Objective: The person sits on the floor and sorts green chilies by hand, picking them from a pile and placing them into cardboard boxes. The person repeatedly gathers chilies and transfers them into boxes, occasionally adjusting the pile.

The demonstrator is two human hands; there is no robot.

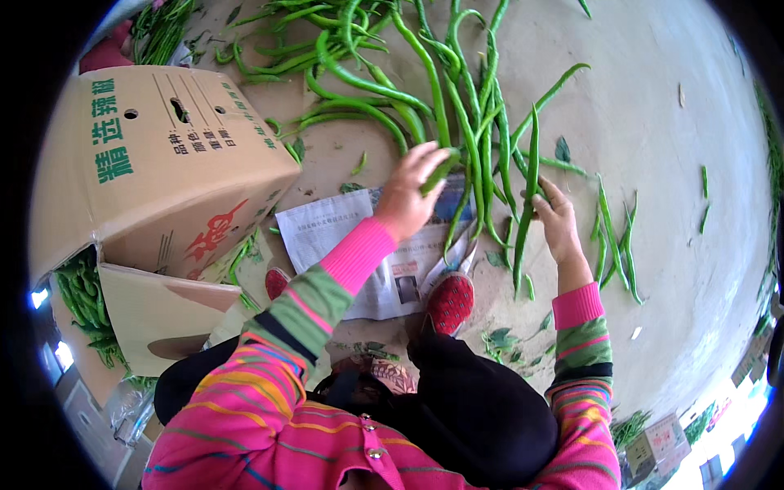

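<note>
Long green chili peppers [422,67] lie in a loose heap on the floor before me, some reaching over a sheet of newspaper [349,269]. My left hand [407,193] is above the newspaper, its fingers curled around a short, thick green pepper [440,173]. On the right side of the heap, my right hand [554,217] grips one long, straight pepper [528,202] between thumb and fingers. That pepper points away from me, and its near end tapers toward the floor. Several thin peppers [615,245] lie apart, just right of my right hand.
A cardboard carton [208,135] bearing printed writing stands at the left, with peppers [82,294] inside its near opening. My red shoe [450,303] rests at the newspaper's near edge. Leaf scraps [502,340] litter the concrete floor [661,184]. Another carton [664,438] stands far right.
</note>
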